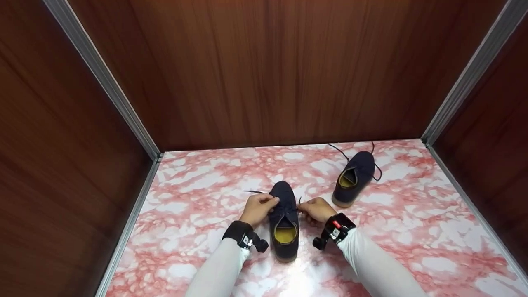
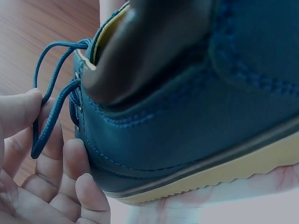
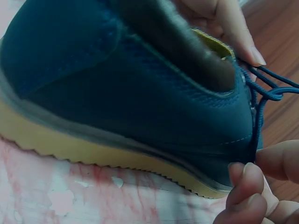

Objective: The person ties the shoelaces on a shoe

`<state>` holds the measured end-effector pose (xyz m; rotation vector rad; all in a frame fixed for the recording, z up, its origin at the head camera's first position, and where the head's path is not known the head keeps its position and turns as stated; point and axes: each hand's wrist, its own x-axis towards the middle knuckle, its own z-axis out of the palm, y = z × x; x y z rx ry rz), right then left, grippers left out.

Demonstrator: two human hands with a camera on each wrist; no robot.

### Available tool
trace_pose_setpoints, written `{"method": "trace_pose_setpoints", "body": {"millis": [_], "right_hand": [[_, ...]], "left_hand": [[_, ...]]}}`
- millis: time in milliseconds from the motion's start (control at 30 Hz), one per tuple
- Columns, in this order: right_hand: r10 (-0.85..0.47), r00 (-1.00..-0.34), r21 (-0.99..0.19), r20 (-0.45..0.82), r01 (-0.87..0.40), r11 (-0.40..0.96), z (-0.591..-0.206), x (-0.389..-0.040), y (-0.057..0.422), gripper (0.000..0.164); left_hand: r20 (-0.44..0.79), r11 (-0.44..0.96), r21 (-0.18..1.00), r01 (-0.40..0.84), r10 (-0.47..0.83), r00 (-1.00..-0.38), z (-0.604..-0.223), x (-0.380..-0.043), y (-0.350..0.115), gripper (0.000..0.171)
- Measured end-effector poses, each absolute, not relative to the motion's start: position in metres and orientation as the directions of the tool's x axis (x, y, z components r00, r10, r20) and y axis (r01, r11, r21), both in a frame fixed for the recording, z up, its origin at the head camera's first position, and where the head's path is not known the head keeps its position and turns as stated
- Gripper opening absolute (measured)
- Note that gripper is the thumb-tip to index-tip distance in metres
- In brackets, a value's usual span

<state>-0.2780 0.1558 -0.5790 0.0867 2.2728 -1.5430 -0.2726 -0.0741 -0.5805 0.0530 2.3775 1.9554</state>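
Observation:
A dark navy lace-up shoe (image 1: 284, 194) with a yellow lining stands upright on the surface, toe pointing away from me. My left hand (image 1: 256, 209) is at its left side, pinching a blue shoelace (image 2: 55, 111) between thumb and index finger; the lace bends into a loop there. On the other side, my right hand (image 1: 317, 209) pinches a lace strand (image 3: 258, 130) low beside the shoe's front. In the right wrist view the laces cross over each other in front of the eyelets. One loose lace end sticks out left of the toe in the head view.
A matching second shoe (image 1: 358, 173) stands at the back right with its laces spread loose. Brown wood-grain panels (image 1: 264, 82) rise at the back and both sides, edged with grey metal strips. The surface (image 1: 198, 231) has a red and white marbled pattern.

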Motion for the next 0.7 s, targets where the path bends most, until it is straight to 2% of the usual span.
{"method": "trace_pose_setpoints", "body": {"millis": [167,233,300,367,433,500,700], "right_hand": [[-0.193,-0.946,-0.896,-0.263,0.164,0.413,-0.576,-0.283,0.158,0.032],[-0.194,-0.958,-0.918,-0.212,0.127,0.377,-0.573,-0.285,0.159,0.03],[-0.187,-0.964,-0.954,-0.19,0.135,0.269,-0.567,-0.287,0.158,0.027],[-0.185,-0.965,-0.981,-0.187,0.173,0.092,-0.561,-0.289,0.158,0.023],[-0.195,-0.965,-0.977,-0.177,0.196,-0.082,-0.555,-0.29,0.158,0.022],[-0.206,-0.967,-0.96,-0.15,0.192,-0.202,-0.55,-0.29,0.158,0.023],[-0.274,-0.961,-0.912,-0.05,0.155,-0.38,-0.543,-0.288,0.158,0.027]], "left_hand": [[-0.019,0.211,0.978,-0.006,0.063,-0.998,-0.58,-0.273,-0.072,0.022],[-0.016,0.212,0.977,-0.003,0.06,-0.998,-0.579,-0.273,-0.072,0.021],[-0.012,0.213,0.977,0.001,0.061,-0.998,-0.579,-0.273,-0.072,0.022],[-0.007,0.207,0.978,0.006,0.065,-0.998,-0.579,-0.273,-0.071,0.023],[0.003,0.198,0.98,0.017,0.071,-0.997,-0.578,-0.273,-0.071,0.022],[0.013,0.187,0.982,0.027,0.076,-0.997,-0.577,-0.273,-0.07,0.022],[0.001,0.141,0.99,0.008,0.052,-0.999,-0.575,-0.272,-0.066,0.025]]}}
